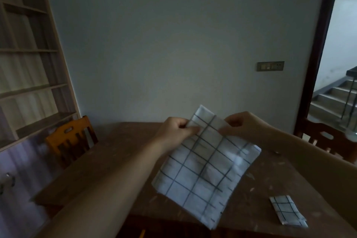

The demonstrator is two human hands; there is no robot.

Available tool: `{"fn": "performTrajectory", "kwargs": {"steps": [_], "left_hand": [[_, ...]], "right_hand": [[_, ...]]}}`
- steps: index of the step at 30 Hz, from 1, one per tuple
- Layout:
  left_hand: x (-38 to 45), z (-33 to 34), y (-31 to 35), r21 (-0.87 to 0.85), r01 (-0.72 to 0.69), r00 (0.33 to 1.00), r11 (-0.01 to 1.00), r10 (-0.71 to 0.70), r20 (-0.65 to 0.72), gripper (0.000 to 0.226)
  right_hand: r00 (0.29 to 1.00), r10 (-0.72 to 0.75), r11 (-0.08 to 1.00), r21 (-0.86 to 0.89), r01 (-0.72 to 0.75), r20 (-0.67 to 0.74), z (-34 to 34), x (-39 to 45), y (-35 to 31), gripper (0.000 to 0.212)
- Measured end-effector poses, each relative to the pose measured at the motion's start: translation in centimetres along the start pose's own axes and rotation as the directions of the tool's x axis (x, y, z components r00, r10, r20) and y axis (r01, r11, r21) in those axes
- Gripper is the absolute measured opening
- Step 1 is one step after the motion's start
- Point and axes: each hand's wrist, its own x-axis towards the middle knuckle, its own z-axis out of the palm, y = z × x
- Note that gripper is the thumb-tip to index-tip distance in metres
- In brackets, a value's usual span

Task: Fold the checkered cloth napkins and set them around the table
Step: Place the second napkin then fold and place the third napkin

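Observation:
A white checkered napkin [204, 168] with dark grid lines hangs in the air above the wooden table [108, 162]. My left hand [176, 130] pinches its upper left edge, and my right hand [241, 124] pinches the upper right edge close by. The cloth droops down and toward me, doubled over, with one corner sticking up between the hands. A second checkered napkin [287, 211], folded small, lies flat on the table at the near right.
An orange wooden chair [71, 139] stands at the table's left side, and a darker chair [328, 141] at the right. A tall shelf unit [27, 63] fills the left wall. An open doorway with stairs [336, 100] is at the right.

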Motion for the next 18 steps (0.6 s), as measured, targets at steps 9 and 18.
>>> {"fn": "performTrajectory", "kwargs": {"steps": [9, 18], "left_hand": [[-0.2, 0.3, -0.3, -0.359, 0.082, 0.996, 0.930, -0.089, -0.005, 0.011], [0.2, 0.3, -0.5, -0.401, 0.054, 0.990, 0.914, -0.102, -0.099, 0.009]], "right_hand": [[0.982, -0.100, 0.984, 0.128, 0.121, -0.161, -0.5, -0.5, 0.4, 0.006], [0.965, -0.129, 0.972, 0.163, 0.168, -0.230, -0.4, -0.7, 0.8, 0.008]]}}
